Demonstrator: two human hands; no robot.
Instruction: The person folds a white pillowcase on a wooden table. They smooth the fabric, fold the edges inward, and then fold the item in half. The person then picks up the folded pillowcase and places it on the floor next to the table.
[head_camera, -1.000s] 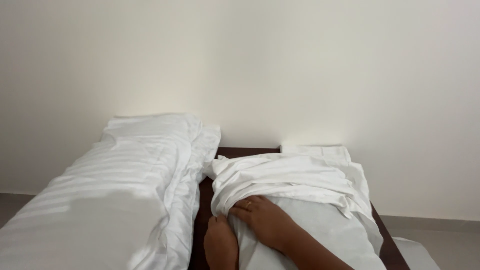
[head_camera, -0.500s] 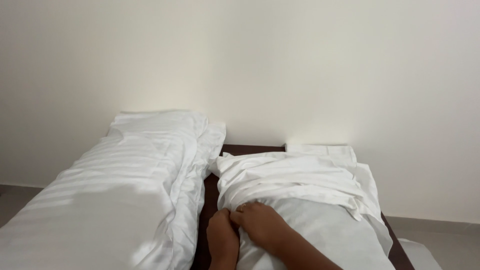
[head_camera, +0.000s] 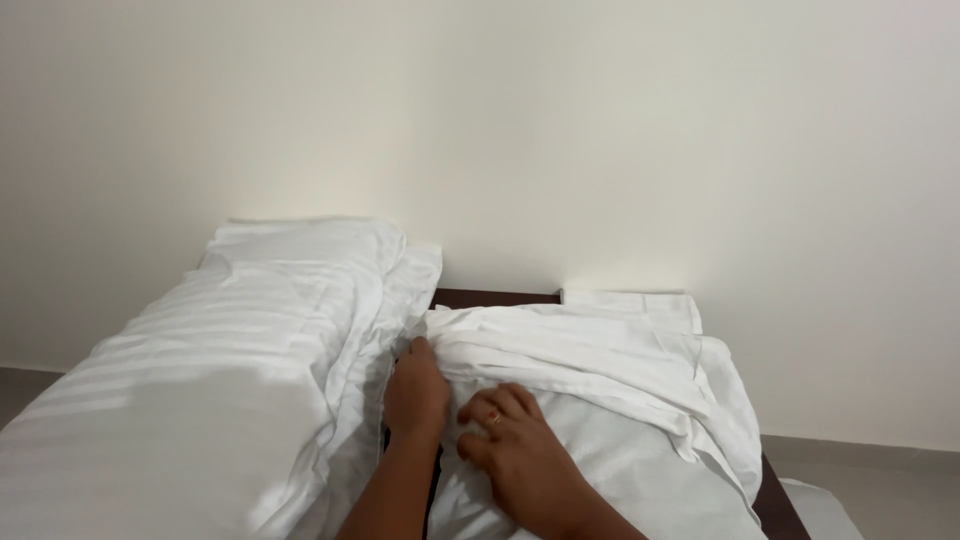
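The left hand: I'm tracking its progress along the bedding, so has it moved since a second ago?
Yes. The left hand has slid forward along the gap between the beds, toward the dark headboard, over the white sheet.

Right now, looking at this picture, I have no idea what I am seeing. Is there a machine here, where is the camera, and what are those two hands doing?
There is no machine here, only a person. The camera sits on that person's head and looks down and forward, so the two arms coming in from the bottom edge are the person's own.

The left hand lies flat in the gap between two beds, fingertips at the edge of the rumpled white sheet. The right hand, with a ring on one finger, presses on that same sheet and seems to bunch a fold of it; I cannot tell how firmly it grips.

To the left lies a bed with a striped white duvet. The sheet covers the right-hand bed, whose dark wooden frame shows at the head. A flat white pillow lies against the plain cream wall.
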